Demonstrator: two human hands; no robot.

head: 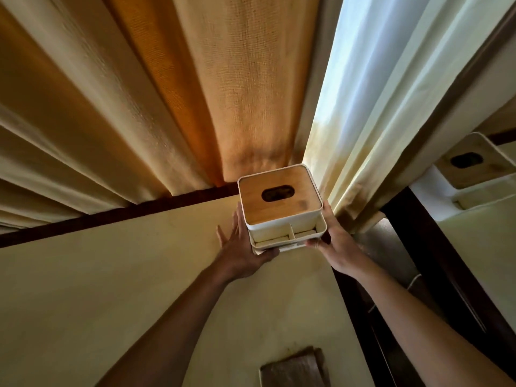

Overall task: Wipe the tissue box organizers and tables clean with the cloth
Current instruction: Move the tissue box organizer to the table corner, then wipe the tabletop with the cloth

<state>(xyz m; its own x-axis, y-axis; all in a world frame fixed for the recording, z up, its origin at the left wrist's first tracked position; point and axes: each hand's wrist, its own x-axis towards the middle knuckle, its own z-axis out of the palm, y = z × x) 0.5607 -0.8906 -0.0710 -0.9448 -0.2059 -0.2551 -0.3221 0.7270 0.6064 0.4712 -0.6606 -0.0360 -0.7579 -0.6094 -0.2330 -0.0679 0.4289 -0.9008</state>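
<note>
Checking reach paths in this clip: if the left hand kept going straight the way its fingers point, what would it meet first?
Probably the orange curtain hanging behind the table's far edge. The left hand lies flat along the tissue box, fingers pointing that way; depth is unclear.

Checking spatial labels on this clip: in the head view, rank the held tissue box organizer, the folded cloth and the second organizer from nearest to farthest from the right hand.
1. held tissue box organizer: touching the right hand, which holds its right side.
2. folded cloth: on the table, near the bottom edge.
3. second organizer: far right, on the neighbouring surface.
</note>
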